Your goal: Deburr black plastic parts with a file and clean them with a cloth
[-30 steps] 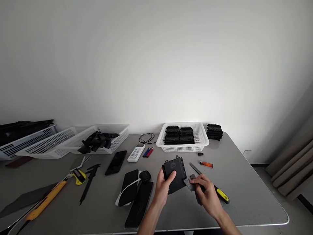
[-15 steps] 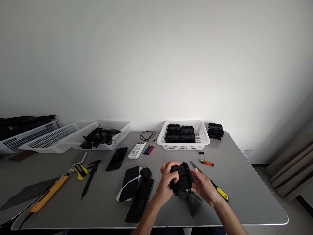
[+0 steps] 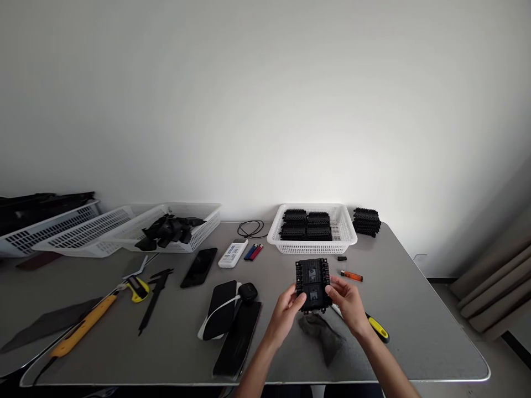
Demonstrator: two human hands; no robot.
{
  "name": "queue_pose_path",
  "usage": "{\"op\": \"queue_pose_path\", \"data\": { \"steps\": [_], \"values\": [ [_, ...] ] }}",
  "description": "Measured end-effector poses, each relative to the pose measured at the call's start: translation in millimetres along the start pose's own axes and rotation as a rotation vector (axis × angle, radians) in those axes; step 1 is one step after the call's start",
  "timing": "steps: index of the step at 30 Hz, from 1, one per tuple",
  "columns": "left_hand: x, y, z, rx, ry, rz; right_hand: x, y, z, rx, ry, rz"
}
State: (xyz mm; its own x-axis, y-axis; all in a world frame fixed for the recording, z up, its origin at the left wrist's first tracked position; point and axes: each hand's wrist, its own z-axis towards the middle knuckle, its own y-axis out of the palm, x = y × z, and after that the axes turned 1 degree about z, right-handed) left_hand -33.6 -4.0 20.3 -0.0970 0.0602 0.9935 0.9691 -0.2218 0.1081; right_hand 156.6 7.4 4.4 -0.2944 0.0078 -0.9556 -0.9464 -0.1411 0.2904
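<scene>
A black ribbed plastic part (image 3: 313,284) with toothed side edges is held up between both hands, above the table. My left hand (image 3: 286,309) is closed on its lower left edge, thumb on the face. On the right edge, my right hand (image 3: 347,301) grips it the same way. Two small greyish rectangles show on the face turned to me. Beneath it lies a dark grey cloth (image 3: 322,338). A tool with a yellow and black handle (image 3: 377,329) rests behind my right hand, which partly hides its blade.
A white basket (image 3: 311,248) holds several similar black parts; another stack (image 3: 366,222) stands right of it. An orange lighter (image 3: 352,275) lies nearby. Leftward are phones (image 3: 199,268), a caliper (image 3: 154,301), a yellow utility knife (image 3: 138,288) and a basket of black pieces (image 3: 207,224).
The black part has been turned so another face shows, and raised slightly away from me. My left hand has shifted from wrapping over it to its lower left edge. More cloth shows.
</scene>
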Motion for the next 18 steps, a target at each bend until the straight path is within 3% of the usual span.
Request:
{"op": "queue_pose_path", "data": {
  "steps": [4, 8, 10, 14, 18],
  "values": [
    [4.4, -2.3, 1.2, 0.045, -0.03, -0.052, 16.4, -15.2, -5.8, 0.104, -0.067, -0.587],
    [7.2, -4.1, 0.8, 0.099, -0.027, -0.091, 46.0, -30.3, -22.5, 0.11, -0.1, -1.274],
    [8.4, -2.6, 1.1, 0.1, -0.03, -0.113, 59.0, -34.2, -28.3, 0.094, -0.074, -1.499],
    [10.2, -0.2, 2.6, 0.096, -0.022, -0.137, 72.2, -39.6, -30.4, 0.075, -0.048, -1.625],
    [11.3, -2.9, 3.2, 0.119, -0.004, -0.14, 63.6, -44.7, -30.1, 0.108, -0.156, -1.321]
  ]
}}
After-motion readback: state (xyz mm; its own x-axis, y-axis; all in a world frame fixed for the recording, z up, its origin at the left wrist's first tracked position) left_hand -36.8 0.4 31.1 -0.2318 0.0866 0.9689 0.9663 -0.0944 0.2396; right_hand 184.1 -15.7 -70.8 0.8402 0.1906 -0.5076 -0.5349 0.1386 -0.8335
